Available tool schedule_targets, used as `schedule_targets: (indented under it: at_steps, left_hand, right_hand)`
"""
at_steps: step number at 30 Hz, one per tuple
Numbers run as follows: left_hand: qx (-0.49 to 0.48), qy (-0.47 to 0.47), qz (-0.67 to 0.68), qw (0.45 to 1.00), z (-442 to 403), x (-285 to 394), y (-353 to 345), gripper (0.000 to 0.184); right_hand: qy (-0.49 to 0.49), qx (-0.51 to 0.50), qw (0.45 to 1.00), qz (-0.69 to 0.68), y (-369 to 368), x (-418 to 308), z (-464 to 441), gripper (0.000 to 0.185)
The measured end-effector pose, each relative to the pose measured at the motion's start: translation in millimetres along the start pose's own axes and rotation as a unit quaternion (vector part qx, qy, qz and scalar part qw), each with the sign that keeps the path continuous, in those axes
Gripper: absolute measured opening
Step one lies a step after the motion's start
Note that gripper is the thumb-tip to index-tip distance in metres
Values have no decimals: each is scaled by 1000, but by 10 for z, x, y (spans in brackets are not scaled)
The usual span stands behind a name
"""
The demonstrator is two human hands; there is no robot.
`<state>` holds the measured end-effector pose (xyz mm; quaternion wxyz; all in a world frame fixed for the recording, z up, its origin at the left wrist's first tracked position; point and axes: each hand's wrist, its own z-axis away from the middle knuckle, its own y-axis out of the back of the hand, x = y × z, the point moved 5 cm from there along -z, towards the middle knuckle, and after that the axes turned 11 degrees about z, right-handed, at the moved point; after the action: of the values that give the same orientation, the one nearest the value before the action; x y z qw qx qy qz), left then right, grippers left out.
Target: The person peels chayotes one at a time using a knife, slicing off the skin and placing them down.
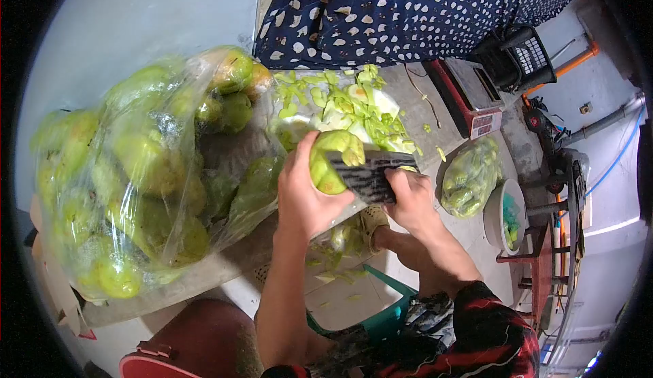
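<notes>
From here I see the left hand (pixel 303 191) gripping a green fruit (pixel 321 163) at frame centre, the right hand (pixel 413 200) clasping a broad dark blade (pixel 367 179) beside it; green peelings (pixel 371 109) lie scattered at upper centre.

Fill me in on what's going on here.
A person's left hand holds a pale green, rounded fruit, while the right hand grips a wide, dark-bladed cutting tool, its blade up against the fruit. Thin, light green peelings lie scattered on the grey bench top beyond the hands. On the left, a large, clear plastic bag holds many more green fruits.
</notes>
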<state>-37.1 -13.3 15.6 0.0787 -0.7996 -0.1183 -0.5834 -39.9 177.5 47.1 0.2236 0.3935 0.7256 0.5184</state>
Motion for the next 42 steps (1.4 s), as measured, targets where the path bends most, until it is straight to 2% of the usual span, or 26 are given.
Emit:
schedule_targets:
  at_steps: [2, 3, 5, 6, 7, 9, 13, 16, 18, 19, 21, 22, 23, 24, 25, 26, 27, 28, 29, 30, 31, 33, 35, 37, 39, 42]
  left_hand:
    - [-26, -8, 9, 1000, 51, -30, -89, 83]
    - [-32, -17, 2, 999, 65, -31, -127, 85]
    - [-37, -35, -24, 998, 66, 17, -156, 84]
    - [-28, -2, 2, 1000, 65, -59, -114, 81]
    - [-30, -15, -14, 999, 48, -36, -66, 79]
    - [-18, -14, -12, 1000, 44, -31, 15, 81]
    - [-25, 16, 24, 999, 4, -68, 42, 82]
    - [-38, 54, 109, 992, 0, -65, 70, 91]
    - [-53, 112, 362, 924, 6, -48, 47, 97]
    - [-55, 116, 359, 924, 47, -80, 58, 97]
    - [-7, 223, 609, 762, 100, -272, -5, 95]
    - [-4, 219, 609, 762, 120, -287, -9, 95]
    - [-11, 210, 561, 801, 146, -298, -25, 89]
    - [-18, 200, 510, 836, 149, -320, -30, 85]
    - [-19, 202, 508, 837, 173, -363, -21, 85]
    - [-58, 219, 570, 790, 217, -384, -64, 86]
    - [-67, 235, 599, 763, 235, -333, -67, 87]
    - [-75, 251, 626, 735, 255, -284, -69, 88]
    - [-76, 250, 628, 733, 273, -344, -96, 88]
    - [-49, 221, 622, 750, 300, -460, -92, 89]
    - [-22, 192, 613, 766, 320, -530, -58, 90]
    - [-56, 195, 593, 779, 334, -532, -38, 95]
    - [-65, 221, 651, 724, 343, -440, -112, 102]
    - [-81, 230, 645, 725, 338, -452, -138, 105]
    - [-75, 221, 613, 755, 326, -424, -131, 107]
    - [-80, 210, 602, 766, 286, -300, -139, 106]
  right_hand:
    - [84, 46, 995, -38, 90, -117, -5, 46]
    - [83, 46, 995, -38, 64, -99, -8, 46]
    - [10, 20, 999, -29, -85, 61, -16, 39]
    - [-93, -22, 995, -23, -268, 251, -57, 29]
    - [-188, -111, 976, -1, -476, 528, -46, 23]
    - [-199, -46, 978, -27, -464, 752, -38, 28]
    - [-214, -2, 976, -44, -357, 793, -2, 26]
    - [-204, 18, 975, -88, -369, 715, -34, 25]
    - [-180, 52, 976, -115, -320, 653, -34, 24]
    - [-184, 50, 975, -118, -324, 627, 19, 24]
    - [-165, 100, 971, -140, -258, 625, -8, 23]
    - [-156, 120, 968, -153, -223, 574, -12, 24]
    - [-152, 120, 969, -155, -169, 501, -19, 24]
    - [-99, 136, 976, -142, -83, 389, -40, 24]
    - [-52, 151, 979, -128, 9, 280, -33, 23]
    - [8, 151, 983, -102, 101, 189, -14, 32]
    - [76, 200, 969, -126, 225, 53, -53, 35]
    - [105, 210, 965, -119, 376, -82, -75, 34]
    - [138, 221, 959, -110, 486, -176, -89, 33]
    - [163, 214, 946, -182, 454, -183, -58, 32]
    - [177, 215, 944, -179, 512, -236, -55, 36]
    - [196, 214, 936, -200, 542, -281, -26, 38]
    - [204, 215, 934, -201, 607, -340, -21, 38]
    - [214, 218, 931, -201, 649, -398, -36, 38]
    - [220, 242, 924, -197, 684, -431, -35, 39]
    - [225, 234, 924, -201, 663, -432, -1, 40]
